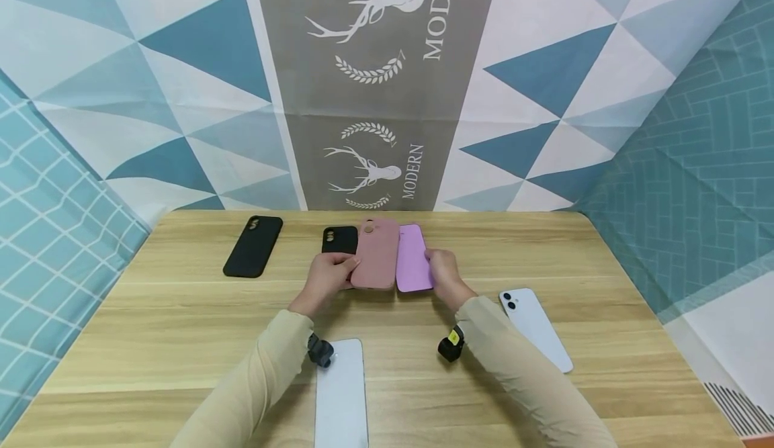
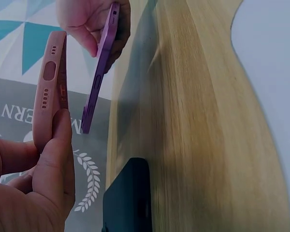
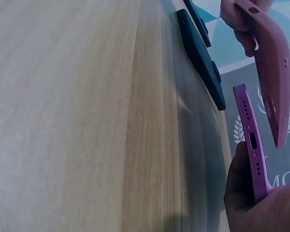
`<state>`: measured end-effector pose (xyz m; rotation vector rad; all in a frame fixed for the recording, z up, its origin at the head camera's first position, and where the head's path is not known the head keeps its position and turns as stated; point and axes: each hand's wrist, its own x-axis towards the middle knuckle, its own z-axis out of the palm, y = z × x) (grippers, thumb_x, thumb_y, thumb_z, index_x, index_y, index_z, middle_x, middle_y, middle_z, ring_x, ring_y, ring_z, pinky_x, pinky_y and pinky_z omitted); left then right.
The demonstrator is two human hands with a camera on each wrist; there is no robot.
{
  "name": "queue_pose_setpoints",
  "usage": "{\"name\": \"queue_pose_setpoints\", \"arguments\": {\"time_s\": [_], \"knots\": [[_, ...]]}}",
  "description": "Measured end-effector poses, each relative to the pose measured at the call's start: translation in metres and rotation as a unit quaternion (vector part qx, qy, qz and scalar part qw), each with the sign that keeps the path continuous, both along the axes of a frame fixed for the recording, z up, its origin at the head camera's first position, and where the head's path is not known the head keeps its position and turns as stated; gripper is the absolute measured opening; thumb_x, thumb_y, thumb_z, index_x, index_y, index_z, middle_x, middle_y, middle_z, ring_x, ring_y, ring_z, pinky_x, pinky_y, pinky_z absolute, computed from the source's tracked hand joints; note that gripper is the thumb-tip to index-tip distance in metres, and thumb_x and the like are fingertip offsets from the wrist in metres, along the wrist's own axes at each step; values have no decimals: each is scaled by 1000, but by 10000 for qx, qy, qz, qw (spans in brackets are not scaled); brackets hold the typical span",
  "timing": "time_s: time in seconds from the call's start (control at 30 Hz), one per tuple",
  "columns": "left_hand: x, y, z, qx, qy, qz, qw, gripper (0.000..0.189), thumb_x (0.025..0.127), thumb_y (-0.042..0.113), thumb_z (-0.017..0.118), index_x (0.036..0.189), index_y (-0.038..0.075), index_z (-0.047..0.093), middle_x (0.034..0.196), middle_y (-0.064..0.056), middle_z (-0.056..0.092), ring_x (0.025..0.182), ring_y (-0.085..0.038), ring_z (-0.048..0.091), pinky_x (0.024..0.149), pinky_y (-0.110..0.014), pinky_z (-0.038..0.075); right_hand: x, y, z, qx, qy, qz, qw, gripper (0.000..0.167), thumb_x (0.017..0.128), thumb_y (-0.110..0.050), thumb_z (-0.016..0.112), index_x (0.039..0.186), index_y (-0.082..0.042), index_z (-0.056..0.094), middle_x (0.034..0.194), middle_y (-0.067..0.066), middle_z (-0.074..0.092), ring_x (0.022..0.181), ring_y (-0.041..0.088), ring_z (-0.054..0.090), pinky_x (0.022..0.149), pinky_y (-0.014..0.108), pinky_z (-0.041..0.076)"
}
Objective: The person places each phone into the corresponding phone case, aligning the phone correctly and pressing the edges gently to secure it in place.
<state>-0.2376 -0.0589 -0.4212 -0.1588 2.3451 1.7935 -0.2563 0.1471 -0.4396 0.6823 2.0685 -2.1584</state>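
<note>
My left hand (image 1: 328, 275) pinches a dusty-pink phone case (image 1: 376, 260) by its lower left edge, with a camera cutout at its top. Thumb and fingers close on its lower end in the left wrist view. With my right hand (image 1: 445, 275) I grip a purple phone (image 1: 414, 260) along its right edge; its charging port and speaker holes show in the right wrist view. Both are raised off the table and stand side by side, the case overlapping the phone in the head view. Behind the pink case, a black phone case (image 1: 340, 238) lies partly hidden on the table.
Another black phone case (image 1: 252, 246) lies at the back left of the wooden table (image 1: 181, 340). A white phone (image 1: 340, 394) lies at the front centre, and a pale phone (image 1: 537, 330) with two lenses lies right of my right forearm. Patterned cloth (image 1: 363, 99) hangs behind.
</note>
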Motion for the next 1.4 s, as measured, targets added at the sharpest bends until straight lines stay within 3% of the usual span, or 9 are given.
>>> {"name": "queue_pose_setpoints", "arguments": {"time_s": [0.43,0.63,0.9,1.13,1.4], "knots": [[1,11,-1,30,88,72,9999,27,94,14,56,111,-5,65,99,-19,65,67,-8,60,60,-22,56,-2,2,6,-97,-57,55,9999,46,91,-8,43,130,15,40,138,24,42,128,34,41,110,43,35],[1,16,0,136,20,167,9998,26,93,12,56,111,-6,64,93,-15,66,66,-7,59,59,-20,55,1,1,7,-188,-31,85,9998,43,91,-7,43,127,15,42,132,25,46,122,34,46,106,43,39],[1,21,-2,238,-107,304,9992,26,93,12,57,111,-5,65,89,-13,66,67,-7,59,57,-19,54,3,-2,6,-202,3,89,9998,37,91,-7,43,121,14,47,118,23,53,99,26,53,97,41,47],[3,24,-3,226,-114,296,9992,26,93,11,56,111,-5,65,88,-13,66,66,-7,58,56,-18,52,3,-4,4,-227,20,79,9997,37,90,-6,44,120,15,49,121,24,53,102,26,53,98,41,46],[2,28,-4,272,-102,264,9992,24,92,10,58,107,-6,66,82,-10,64,62,-6,57,55,-17,52,4,-6,5,-223,-16,127,9997,35,91,-8,44,119,13,51,111,17,56,96,23,55,95,38,48]]}}
